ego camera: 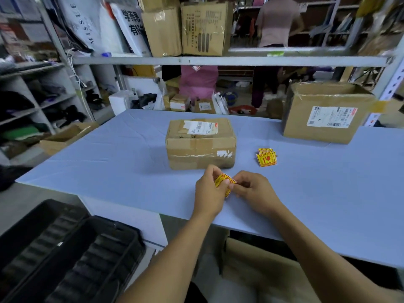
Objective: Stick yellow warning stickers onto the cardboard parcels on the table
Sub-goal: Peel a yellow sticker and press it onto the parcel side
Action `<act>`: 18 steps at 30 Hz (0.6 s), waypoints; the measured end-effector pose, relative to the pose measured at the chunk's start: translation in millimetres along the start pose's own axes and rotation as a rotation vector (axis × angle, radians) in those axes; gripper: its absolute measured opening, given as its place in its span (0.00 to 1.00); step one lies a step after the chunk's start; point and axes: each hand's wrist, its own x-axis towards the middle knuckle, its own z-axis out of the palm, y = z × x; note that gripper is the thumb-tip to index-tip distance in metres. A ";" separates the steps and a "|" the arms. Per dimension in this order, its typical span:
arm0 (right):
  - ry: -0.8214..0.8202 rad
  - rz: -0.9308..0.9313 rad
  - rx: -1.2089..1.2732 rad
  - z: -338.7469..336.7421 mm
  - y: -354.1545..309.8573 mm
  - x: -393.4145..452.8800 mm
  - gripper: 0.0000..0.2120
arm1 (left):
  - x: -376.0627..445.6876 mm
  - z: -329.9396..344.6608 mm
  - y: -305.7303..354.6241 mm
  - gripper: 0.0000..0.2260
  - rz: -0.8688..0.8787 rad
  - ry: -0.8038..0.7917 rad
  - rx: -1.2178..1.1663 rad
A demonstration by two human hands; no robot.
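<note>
A small taped cardboard parcel (200,143) with a white shipping label sits mid-table. A larger parcel (325,112) stands at the back right. A small pile of yellow warning stickers (266,157) with red print lies to the right of the small parcel. Just in front of that parcel, my left hand (208,193) and my right hand (254,192) pinch one yellow sticker (221,179) between their fingertips. The sticker is bent and partly hidden by my fingers.
The table (109,158) has a light blue cover. A metal shelf (218,60) with cardboard boxes spans above its far side. Black plastic crates (72,254) stand at the lower left, an open carton (65,136) at the left edge. People stand behind the shelf.
</note>
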 end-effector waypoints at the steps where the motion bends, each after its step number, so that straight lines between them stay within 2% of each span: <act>1: 0.002 0.008 0.005 -0.6 -0.1 -0.4 0.05 | -0.6 -0.4 0.7 0.08 0.002 0.016 0.000; 5: 0.031 0.026 0.020 -0.7 -1.1 -1.0 0.08 | -1.5 1.4 1.2 0.11 0.044 0.066 0.083; 9: 0.073 0.034 0.031 -2.1 -2.7 -1.9 0.09 | -4.5 3.4 -0.9 0.08 0.080 0.086 0.187; 18: 0.030 0.006 0.089 -4.7 -3.0 -1.7 0.08 | -2.2 1.4 -2.3 0.02 0.145 0.000 0.052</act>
